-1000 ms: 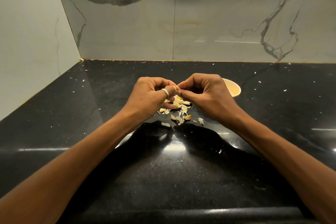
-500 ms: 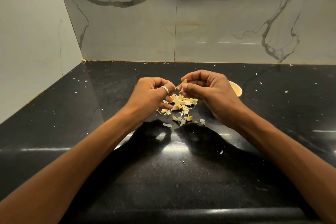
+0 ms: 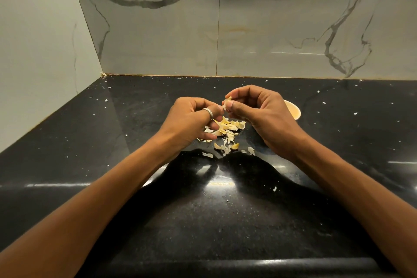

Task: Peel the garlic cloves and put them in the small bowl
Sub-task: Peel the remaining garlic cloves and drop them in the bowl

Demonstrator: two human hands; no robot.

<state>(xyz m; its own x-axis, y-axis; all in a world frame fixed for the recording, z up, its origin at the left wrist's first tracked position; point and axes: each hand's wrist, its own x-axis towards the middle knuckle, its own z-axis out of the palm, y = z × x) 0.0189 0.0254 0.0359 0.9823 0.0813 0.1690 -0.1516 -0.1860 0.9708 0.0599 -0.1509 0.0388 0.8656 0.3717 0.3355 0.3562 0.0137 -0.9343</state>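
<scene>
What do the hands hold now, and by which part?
The right hand pinches a small garlic piece by its lower end, thumb against forefinger. Whether the left hand holds anything cannot be told.

Your left hand [image 3: 191, 119] wears a plain silver metal band ring [image 3: 208, 112] on one finger; your right hand [image 3: 259, 117], left forearm [image 3: 90, 198] and right forearm [image 3: 349, 187] are bare.

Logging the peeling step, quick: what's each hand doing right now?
Left hand: fingers curled; whether it pinches anything cannot be told.
Right hand: pinches a clove.
</scene>
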